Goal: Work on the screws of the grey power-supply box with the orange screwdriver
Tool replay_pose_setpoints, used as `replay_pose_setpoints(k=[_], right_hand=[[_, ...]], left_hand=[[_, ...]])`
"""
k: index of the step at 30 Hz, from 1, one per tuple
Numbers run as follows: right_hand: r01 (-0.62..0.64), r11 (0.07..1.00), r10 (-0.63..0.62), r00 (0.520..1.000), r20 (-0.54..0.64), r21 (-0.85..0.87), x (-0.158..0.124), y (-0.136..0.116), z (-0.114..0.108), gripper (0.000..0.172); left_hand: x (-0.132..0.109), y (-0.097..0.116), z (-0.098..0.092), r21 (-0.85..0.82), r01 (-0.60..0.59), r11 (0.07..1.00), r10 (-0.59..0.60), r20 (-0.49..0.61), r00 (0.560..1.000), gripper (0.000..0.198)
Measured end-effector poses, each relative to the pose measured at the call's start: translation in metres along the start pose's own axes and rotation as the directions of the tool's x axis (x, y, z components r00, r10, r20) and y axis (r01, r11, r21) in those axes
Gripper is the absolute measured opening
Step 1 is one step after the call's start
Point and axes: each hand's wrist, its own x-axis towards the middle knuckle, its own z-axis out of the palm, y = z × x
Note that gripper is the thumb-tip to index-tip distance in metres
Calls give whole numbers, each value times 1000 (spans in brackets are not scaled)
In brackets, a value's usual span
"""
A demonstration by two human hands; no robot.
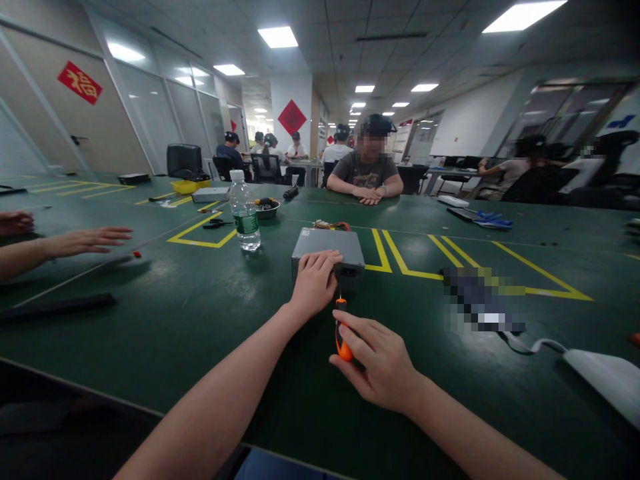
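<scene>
A grey metal computer power supply (330, 243) stands on the green table in front of me, a bundle of coloured cables behind it and a dark socket on its near face. My left hand (316, 280) rests on its top front edge, fingers curved over the metal and holding it. In my right hand (375, 353) is an orange-and-black screwdriver (343, 340), gripped by the handle between thumb and fingers. Its thin shaft points away from me at the near face of the power supply; whether the tip touches a screw I cannot make out.
A water bottle (244, 213) stands left of the power supply, near a metal bowl (267, 210). Another person's hand (90, 240) reaches in from the left. Blue-handled tools (483, 219) lie at right, beyond a white device (607, 380) with a cable. A person (367, 167) sits opposite.
</scene>
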Motion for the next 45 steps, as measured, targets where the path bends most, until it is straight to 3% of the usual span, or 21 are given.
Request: replay_pose_setpoints(k=[3, 6, 10, 13, 17, 26, 32, 36, 40, 45], right_hand=[[-53, 999, 53, 998, 39, 9, -2, -2, 1, 23], [-84, 996, 79, 989, 128, 31, -1, -3, 0, 31], [-32, 999, 35, 979, 201, -18, 1, -3, -2, 37], [12, 998, -4, 991, 137, -61, 3, -2, -2, 31], [-18, 1000, 18, 1000, 26, -24, 4, -1, -3, 29], [102, 962, -99, 995, 26, -254, 2, 0, -4, 30], [31, 951, -49, 998, -50, -307, 3, 5, -8, 17], [9, 970, -26, 997, -69, -244, 0, 8, -7, 18], [36, 990, -35, 999, 8, -138, -3, 9, -7, 16], [-17, 999, 13, 996, 83, 46, -6, 10, -11, 31]], left_hand=[[0, 1, 0, 4, 3, 1000, -3, -3, 1000, 35], [1, 2, -1, 8, 10, 1000, -10, -2, 1000, 35], [1, 2, -1, 7, 5, 1000, -5, -1, 1000, 35], [1, 1, 0, 3, 4, 1000, -4, 3, 1000, 34], [0, 0, 0, 3, 10, 1000, -10, 1, 1000, 33], [0, 0, 1, 0, 12, 1000, -12, -1, 1000, 34], [0, 0, 2, -4, 7, 1000, -7, -17, 1000, 33], [0, 0, 2, 11, 11, 1000, -10, -12, 1000, 33], [0, -1, 2, 12, -1, 1000, 2, -8, 1000, 32], [0, -1, 2, 12, 5, 1000, -5, -10, 1000, 32]])
